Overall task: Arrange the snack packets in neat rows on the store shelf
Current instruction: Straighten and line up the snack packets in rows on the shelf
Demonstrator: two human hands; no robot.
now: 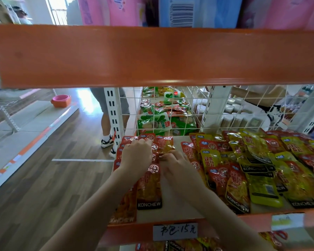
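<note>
- Left hand (136,155) palm-down, fingers curled, pressing on the red snack packets (149,185) at the left end of the shelf (176,211); fingertips on the top edges of the rear packets, no packet lifted.
- Right hand (178,164) just beside it, thumb and forefinger pinching the lower edge of a red-and-yellow packet (165,144) near the back of the shelf.
- Red packets lined up in overlapping columns from front edge to wire mesh back (170,113).
- Loose heap of yellow and red packets (257,169) spread across the right part of the shelf, apart from the tidy columns by a bare strip.
- Handwritten price label (175,231) on the orange front rail.
- Orange upper shelf beam (152,55) overhead.
- Legs of a second person (105,115) standing in the aisle beyond.
</note>
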